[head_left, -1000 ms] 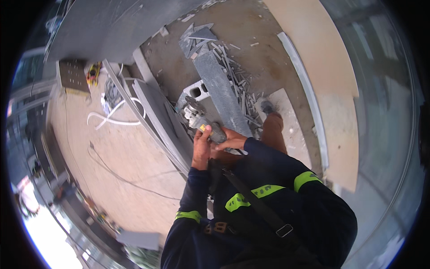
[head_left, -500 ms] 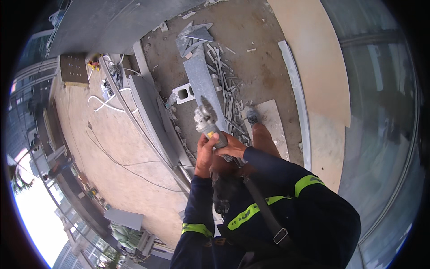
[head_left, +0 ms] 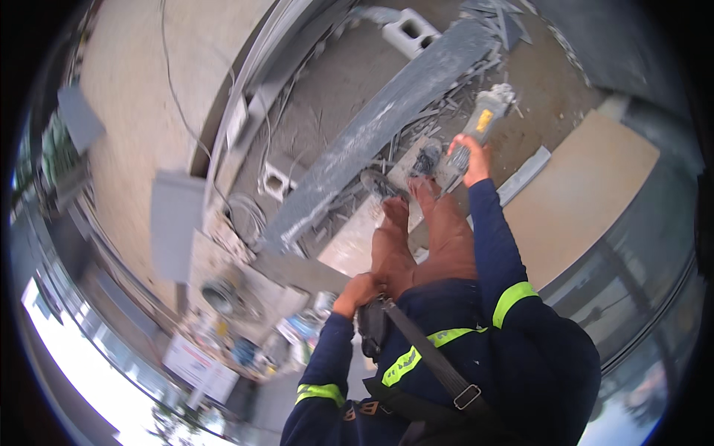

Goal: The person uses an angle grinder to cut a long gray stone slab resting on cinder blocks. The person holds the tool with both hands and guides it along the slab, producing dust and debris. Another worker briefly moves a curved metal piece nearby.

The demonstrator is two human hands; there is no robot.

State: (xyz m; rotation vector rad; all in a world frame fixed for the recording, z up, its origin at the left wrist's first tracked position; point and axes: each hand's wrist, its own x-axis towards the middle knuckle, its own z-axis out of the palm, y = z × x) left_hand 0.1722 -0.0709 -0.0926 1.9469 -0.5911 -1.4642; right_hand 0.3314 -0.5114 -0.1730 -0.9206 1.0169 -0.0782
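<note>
1 long flat grey slab (head_left: 387,123). 1 grey, yellow-labelled angle grinder (head_left: 476,128), R of slab, held in R hand (head_left: 476,160). L hand (head_left: 358,292) curled by black bag (head_left: 370,327), below slab; can't tell grip. 1 pale hollow concrete block (head_left: 399,39), L of slab.

passage: ground (head_left: 554,123) between grinder (head_left: 483,121) and tan board (head_left: 587,193) | blocking right grip (head_left: 474,160) leftward: shoes (head_left: 425,158), grey slab (head_left: 383,123)

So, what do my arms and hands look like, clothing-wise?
Both arms wear long, dark navy sleeves: the left sleeve and the right sleeve. Each has a bright yellow-green band, one on the left and one on the right. The left hand and right hand are bare, without gloves.
</note>
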